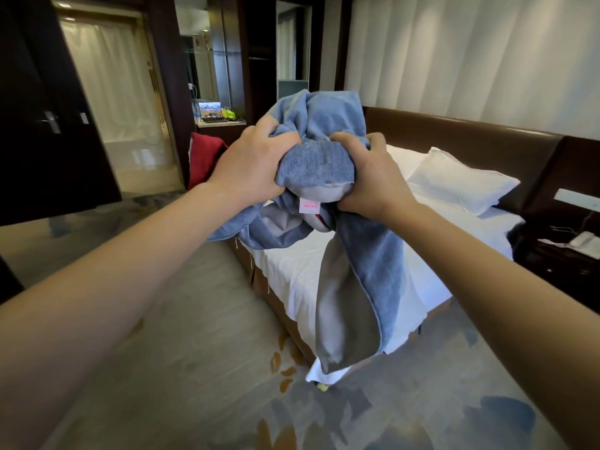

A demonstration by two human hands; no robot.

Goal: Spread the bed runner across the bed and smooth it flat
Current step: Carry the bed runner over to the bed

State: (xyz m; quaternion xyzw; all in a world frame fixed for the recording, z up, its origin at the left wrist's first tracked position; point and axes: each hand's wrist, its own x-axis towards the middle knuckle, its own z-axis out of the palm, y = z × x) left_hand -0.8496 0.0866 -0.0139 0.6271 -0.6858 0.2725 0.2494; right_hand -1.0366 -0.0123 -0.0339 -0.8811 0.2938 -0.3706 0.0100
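1. So, starting at the far left, a dark door and a red cushion sit beyond the bed's far side. Neither matters to the job.
2. Our left hand is raised in front of us. Its fingers are curled tight into the left side of a wad of cloth, clutching it firmly.
3. Between our hands is the bed runner, blue with a pale grey backing. It is bunched up and held in the air over the near corner of the bed. A pink label shows beneath the wad. A short fold droops to the left, and one long tail hangs down in front of the bed corner towards the carpet.
4. Our right hand clutches the right side of the same wad, fingers likewise curled hard into the fabric.
5. The bed shows only its white sheet, with no part of the runner spread on it. We cannot tell whether the hanging tail brushes the mattress edge. We judge the task barely begun. The ends have yet to be found, the cloth shaken open and laid across the sheet, and the wrinkles smoothed out.
6. Further right, a white pillow lies against the brown headboard. A telephone rests on the nightstand at the edge of view.
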